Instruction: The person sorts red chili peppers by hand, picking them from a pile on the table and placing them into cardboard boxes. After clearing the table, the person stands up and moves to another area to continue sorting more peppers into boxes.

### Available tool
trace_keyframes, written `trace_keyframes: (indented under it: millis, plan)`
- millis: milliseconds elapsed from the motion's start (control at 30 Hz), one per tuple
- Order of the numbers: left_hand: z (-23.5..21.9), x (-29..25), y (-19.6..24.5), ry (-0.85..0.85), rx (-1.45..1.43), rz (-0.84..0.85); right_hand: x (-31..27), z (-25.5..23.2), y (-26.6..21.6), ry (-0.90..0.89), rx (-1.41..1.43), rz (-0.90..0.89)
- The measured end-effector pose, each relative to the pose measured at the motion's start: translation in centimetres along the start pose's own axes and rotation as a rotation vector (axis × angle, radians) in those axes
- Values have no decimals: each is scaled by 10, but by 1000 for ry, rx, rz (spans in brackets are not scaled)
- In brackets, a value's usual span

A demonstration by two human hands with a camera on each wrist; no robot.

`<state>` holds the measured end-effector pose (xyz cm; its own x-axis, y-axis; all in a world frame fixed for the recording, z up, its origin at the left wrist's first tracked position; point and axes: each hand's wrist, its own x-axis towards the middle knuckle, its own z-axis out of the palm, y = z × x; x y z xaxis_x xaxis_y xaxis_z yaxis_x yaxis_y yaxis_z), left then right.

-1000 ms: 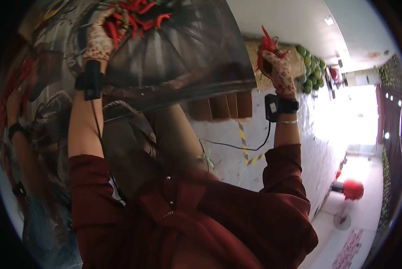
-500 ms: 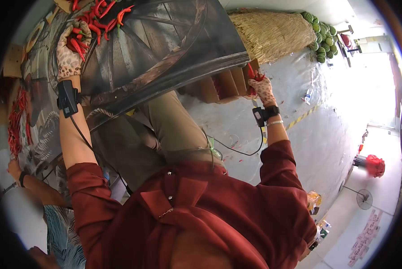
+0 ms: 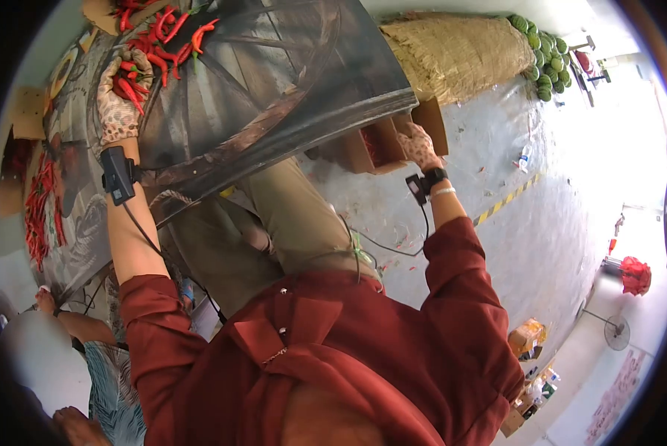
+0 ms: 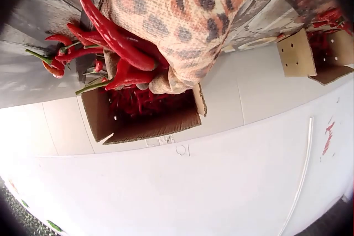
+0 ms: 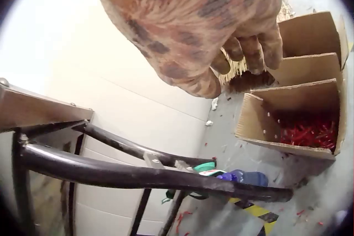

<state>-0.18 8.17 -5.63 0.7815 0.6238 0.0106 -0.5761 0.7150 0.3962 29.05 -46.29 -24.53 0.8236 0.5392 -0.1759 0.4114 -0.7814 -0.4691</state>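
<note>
My left hand (image 3: 118, 115), in a leopard-spotted glove, holds several red chili peppers (image 3: 130, 89) over the table. The left wrist view shows these chili peppers (image 4: 124, 45) sticking out past the gloved fingers, one with a green stem. Beyond the fingers, more red chili peppers (image 3: 171, 48) lie loose on the tabletop. My right hand (image 3: 420, 146), in a matching glove, is off the table's near edge beside the cardboard boxes (image 3: 380, 165). In the right wrist view its fingers (image 5: 251, 53) hang loosely bent and hold nothing.
Red chili peppers (image 5: 307, 132) lie inside one floor box. The table (image 3: 252, 97) has a wagon-wheel print. Past it are a straw bundle (image 3: 460, 56) and watermelons (image 3: 548, 63). Another person's arm (image 3: 84, 325) is at the left, near a chili pile (image 3: 43, 212). A dark metal frame (image 5: 133, 170) stands below my right hand.
My right hand has come down from above the straw to the boxes, and the chili peppers it held are gone from it. My left hand still holds its chili peppers.
</note>
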Motion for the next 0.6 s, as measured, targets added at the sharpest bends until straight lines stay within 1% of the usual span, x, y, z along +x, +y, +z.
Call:
trace_keyframes:
  millis: [67, 100, 133, 167, 200, 233, 267, 300, 333, 367, 400, 433, 467, 533, 567, 600]
  plan:
    - [16, -12, -7, -36, -106, -69, 3, 16, 31, 133, -30, -246]
    - [22, -16, -12, -29, -43, 1, -16, -14, -12, 83, 270, -70]
    - [17, -17, -10, -75, 74, 34, -44, -49, -62, 11, 564, 107]
    - [16, -15, -10, -53, -38, 18, -43, -47, -53, 73, 613, 102]
    - [19, -17, -13, -53, -80, 41, -36, -49, -44, 136, 664, 100]
    - [26, -22, -18, -14, -92, 66, -40, -62, -56, 158, 764, 79]
    - [31, -26, -20, -31, -110, 53, -45, -86, -77, 180, 863, 65]
    - [36, -31, -23, -17, -104, 37, -45, -104, -98, 167, 864, 38]
    - [47, -35, -27, -13, -121, 39, -49, -121, -118, 207, 908, -81]
    - [49, -36, -28, -21, -107, 23, -54, -138, -138, 248, 951, -196]
    - [49, -37, -30, -30, -93, 5, -61, -156, -166, 244, 951, -210]
    - [53, -41, -34, -42, -54, 28, -68, -172, -201, 205, 876, -309]
    - [58, -45, -40, 13, -84, 62, -70, -177, -228, 168, 799, -406]
    - [69, -56, -52, 81, -269, 15, -57, -171, -269, 33, 873, -497]
    - [73, -63, -57, 81, -273, -4, -55, -163, -291, -114, 942, -517]
    - [68, -65, -61, 56, -190, 25, -52, -154, -313, -265, 1006, -536]
